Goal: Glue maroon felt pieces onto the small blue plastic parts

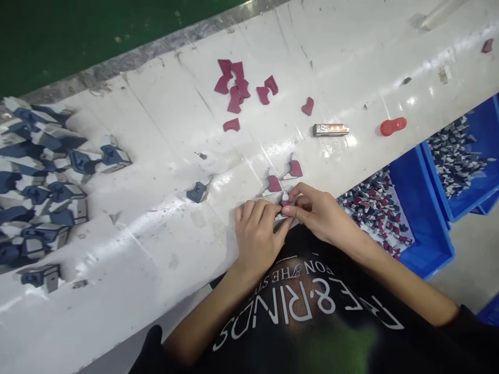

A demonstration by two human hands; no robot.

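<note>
On my feed, the left hand point(255, 240) and right hand point(314, 214) meet at the table's point(156, 228) near edge, their fingers point(296, 212) pinched together on a small maroon-and-white piece point(285, 200). Two similar pieces point(274, 184) lie just beyond them. Maroon cutouts point(232, 88) sit toward the far edge, and a blue bin point(424, 218) of pieces stands off the near edge, at right.

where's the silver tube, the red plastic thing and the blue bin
silver tube point(331, 130), head view, point on its orange label
red plastic thing point(393, 125), head view, point on its middle
blue bin point(423, 223), head view, point on its side wall
</note>
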